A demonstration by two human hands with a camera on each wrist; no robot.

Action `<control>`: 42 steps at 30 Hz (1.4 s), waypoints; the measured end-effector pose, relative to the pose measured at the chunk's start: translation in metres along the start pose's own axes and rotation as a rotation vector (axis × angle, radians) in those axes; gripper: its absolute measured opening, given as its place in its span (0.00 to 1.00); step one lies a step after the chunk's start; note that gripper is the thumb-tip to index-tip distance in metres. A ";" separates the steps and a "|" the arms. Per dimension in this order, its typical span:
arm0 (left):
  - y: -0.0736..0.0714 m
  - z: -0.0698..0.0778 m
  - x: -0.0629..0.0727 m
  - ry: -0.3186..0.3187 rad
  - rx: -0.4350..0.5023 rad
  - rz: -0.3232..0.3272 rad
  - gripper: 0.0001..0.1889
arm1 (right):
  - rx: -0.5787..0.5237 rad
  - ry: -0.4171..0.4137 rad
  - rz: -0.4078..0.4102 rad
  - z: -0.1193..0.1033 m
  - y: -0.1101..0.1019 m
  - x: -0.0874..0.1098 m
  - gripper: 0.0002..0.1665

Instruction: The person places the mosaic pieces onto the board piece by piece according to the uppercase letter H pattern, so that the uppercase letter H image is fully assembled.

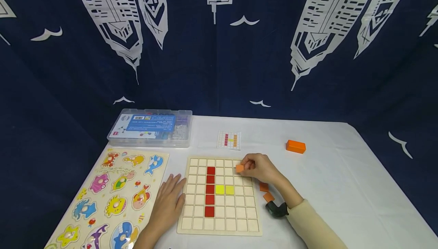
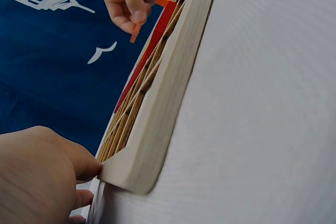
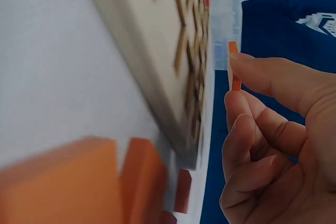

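Head view, left hand: left hand (image 1: 169,199) lies flat on the table (image 1: 342,188), fingers straight and loosely spread, fingertips touching the left edge of the grid board (image 1: 219,228); forearm comes in from the near edge.
Left wrist view: the same hand rests against the board's near corner, thumb side touching the wood.
Right arm: cream sleeve (image 1: 315,226) enters from the near right, a dark strap at the wrist, forearm angled left and away over the board's right edge.
Right hand: right hand (image 1: 261,168) has its fingers curled, thumb and forefinger pinching an orange tile (image 1: 240,168); the tile hovers over the board's far right cells.
Right wrist view: the tile (image 3: 233,66) stands edge-on between thumb and fingertip, just off the board.
Board: red tiles (image 1: 210,190) fill one column, two yellow tiles (image 1: 224,189) beside it.
Loose tiles: two orange tiles (image 1: 266,192) lie just right of the board, under the wrist.
Left: animal puzzle (image 1: 113,199).
Far: pattern card (image 1: 229,140), orange block (image 1: 295,146), plastic box (image 1: 150,128).
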State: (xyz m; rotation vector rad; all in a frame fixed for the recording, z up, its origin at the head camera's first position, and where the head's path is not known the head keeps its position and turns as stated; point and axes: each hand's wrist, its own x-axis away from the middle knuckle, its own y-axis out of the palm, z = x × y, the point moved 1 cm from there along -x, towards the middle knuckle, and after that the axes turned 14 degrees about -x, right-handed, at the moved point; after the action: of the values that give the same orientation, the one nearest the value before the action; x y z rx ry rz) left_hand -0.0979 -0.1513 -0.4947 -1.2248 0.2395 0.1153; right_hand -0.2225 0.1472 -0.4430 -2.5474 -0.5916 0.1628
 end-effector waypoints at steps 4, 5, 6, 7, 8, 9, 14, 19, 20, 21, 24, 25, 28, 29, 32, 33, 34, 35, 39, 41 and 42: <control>0.000 0.000 -0.001 -0.001 0.001 -0.003 0.23 | 0.026 -0.008 -0.013 0.002 0.003 -0.003 0.10; 0.000 0.001 -0.001 -0.001 0.001 -0.003 0.23 | 0.031 -0.011 -0.019 0.003 0.004 -0.003 0.10; -0.001 0.001 -0.001 0.000 0.001 -0.003 0.23 | 0.034 -0.014 -0.024 0.003 0.005 -0.003 0.10; -0.001 0.001 -0.001 0.001 0.002 -0.002 0.23 | 0.036 -0.016 -0.028 0.003 0.005 -0.003 0.10; -0.001 0.001 -0.001 0.001 0.002 0.000 0.23 | 0.036 -0.018 -0.032 0.004 0.006 -0.004 0.10; -0.001 0.001 -0.001 0.002 0.001 0.002 0.23 | 0.037 -0.019 -0.036 0.004 0.006 -0.004 0.11; -0.001 0.001 -0.001 0.007 -0.004 0.011 0.23 | 0.033 -0.017 -0.043 0.004 0.008 -0.004 0.11; -0.001 0.000 0.000 0.012 -0.002 0.025 0.22 | 0.042 -0.023 -0.049 0.004 0.009 -0.004 0.11; -0.001 0.000 0.000 0.012 -0.001 0.028 0.22 | 0.045 -0.024 -0.049 0.004 0.010 -0.004 0.12; -0.001 0.000 0.000 0.013 0.000 0.029 0.22 | 0.049 -0.025 -0.047 0.004 0.010 -0.004 0.12; -0.001 0.000 0.001 0.014 -0.002 0.028 0.22 | 0.052 -0.016 -0.042 0.003 0.009 -0.004 0.13; -0.001 0.000 0.001 0.014 -0.004 0.027 0.22 | 0.050 -0.010 -0.038 0.002 0.009 -0.003 0.13; -0.001 0.000 0.001 0.016 -0.008 0.027 0.22 | 0.031 0.006 -0.020 0.000 0.007 -0.001 0.13; -0.001 0.000 0.001 0.015 -0.009 0.028 0.22 | 0.028 0.009 -0.013 -0.001 0.007 0.000 0.14; -0.001 0.000 0.001 0.015 -0.011 0.031 0.22 | 0.024 0.002 -0.002 -0.004 0.006 0.003 0.14; -0.001 0.000 0.001 0.014 -0.010 0.031 0.22 | 0.027 -0.005 0.000 -0.004 0.005 0.004 0.14; -0.001 0.000 0.001 0.013 -0.009 0.030 0.22 | 0.028 -0.006 0.002 -0.005 0.004 0.006 0.14; -0.001 0.000 0.001 0.013 -0.009 0.029 0.22 | 0.030 -0.009 0.003 -0.005 0.003 0.008 0.14; -0.002 0.001 0.001 0.010 -0.006 0.022 0.22 | 0.025 -0.010 0.014 -0.006 -0.001 0.018 0.14; -0.002 0.001 0.001 0.008 -0.006 0.018 0.22 | 0.030 -0.019 0.018 -0.006 -0.005 0.024 0.15; -0.003 0.001 0.001 0.007 -0.007 0.017 0.22 | 0.036 -0.029 0.020 -0.006 -0.007 0.028 0.15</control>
State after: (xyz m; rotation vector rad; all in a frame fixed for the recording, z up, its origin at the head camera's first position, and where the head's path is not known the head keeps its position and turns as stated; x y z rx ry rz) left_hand -0.0963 -0.1515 -0.4922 -1.2302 0.2561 0.1269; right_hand -0.1989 0.1618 -0.4347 -2.5203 -0.5694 0.2166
